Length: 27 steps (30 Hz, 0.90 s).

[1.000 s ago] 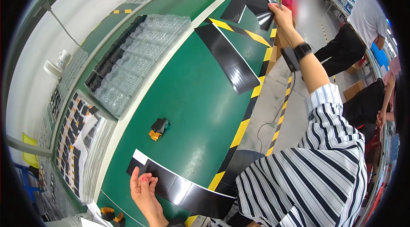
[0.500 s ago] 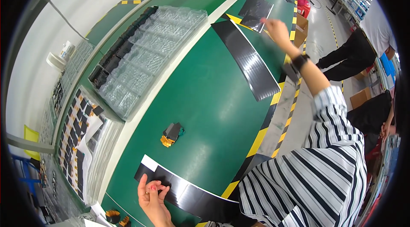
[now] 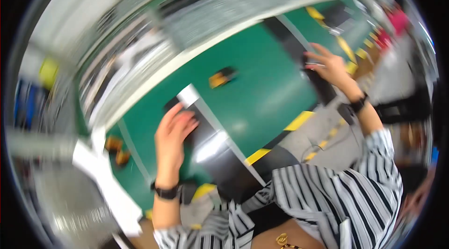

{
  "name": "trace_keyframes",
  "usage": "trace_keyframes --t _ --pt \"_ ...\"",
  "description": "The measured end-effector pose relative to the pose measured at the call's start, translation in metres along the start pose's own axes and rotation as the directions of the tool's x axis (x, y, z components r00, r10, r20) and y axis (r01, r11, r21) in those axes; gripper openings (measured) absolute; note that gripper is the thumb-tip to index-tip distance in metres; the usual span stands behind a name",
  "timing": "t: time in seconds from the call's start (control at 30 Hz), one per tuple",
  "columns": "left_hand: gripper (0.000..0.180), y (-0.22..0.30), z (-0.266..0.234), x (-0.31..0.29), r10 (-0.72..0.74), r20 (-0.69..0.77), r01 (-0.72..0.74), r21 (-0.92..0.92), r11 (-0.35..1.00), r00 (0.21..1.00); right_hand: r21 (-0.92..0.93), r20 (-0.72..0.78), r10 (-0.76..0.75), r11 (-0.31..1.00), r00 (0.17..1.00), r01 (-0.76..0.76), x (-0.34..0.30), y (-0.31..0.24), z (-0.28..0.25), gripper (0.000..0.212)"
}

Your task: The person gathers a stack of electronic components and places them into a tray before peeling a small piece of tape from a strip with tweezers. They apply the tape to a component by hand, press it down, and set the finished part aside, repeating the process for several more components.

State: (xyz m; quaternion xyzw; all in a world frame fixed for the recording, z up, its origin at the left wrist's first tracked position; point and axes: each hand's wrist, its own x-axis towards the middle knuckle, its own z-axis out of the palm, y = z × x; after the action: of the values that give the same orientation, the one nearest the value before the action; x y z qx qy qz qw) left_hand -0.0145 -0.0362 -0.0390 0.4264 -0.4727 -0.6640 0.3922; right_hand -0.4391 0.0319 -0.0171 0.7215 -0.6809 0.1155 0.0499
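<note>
Drawn back: my right hand [image 3: 335, 68], right of orange-black part [image 3: 222, 76], grip untellable; left hand [image 3: 170, 137] loosely unclenched. Hasty pinch could crease dark strip [image 3: 281, 34].

No legible text (all blurred)

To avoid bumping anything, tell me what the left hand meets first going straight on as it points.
Probably the white patch on the near black strip, just ahead of the left hand; depth is unclear, so it might pass above.
</note>
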Motion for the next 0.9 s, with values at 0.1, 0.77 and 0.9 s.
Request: trace_keyframes --t 0.1,0.77,0.9 --pt "0.027 0.038 0.013 -0.032 0.165 0.310 -0.310 0.506 0.805 0.936 0.234 -0.292 -0.146 0.947 0.945 0.218 0.015 -0.051 -0.014 0.027" --pt "0.065 0.008 -0.260 -0.135 0.472 -0.295 0.420 0.888 -0.185 0.831 0.346 -0.165 -0.386 0.839 0.908 0.419 -0.013 -0.166 0.040 0.015" --pt "0.064 0.047 -0.199 -0.099 0.543 -0.135 0.118 0.991 0.067 0.829 0.329 -0.174 -0.382 0.846 0.908 0.419 -0.015 -0.169 0.039 0.015"
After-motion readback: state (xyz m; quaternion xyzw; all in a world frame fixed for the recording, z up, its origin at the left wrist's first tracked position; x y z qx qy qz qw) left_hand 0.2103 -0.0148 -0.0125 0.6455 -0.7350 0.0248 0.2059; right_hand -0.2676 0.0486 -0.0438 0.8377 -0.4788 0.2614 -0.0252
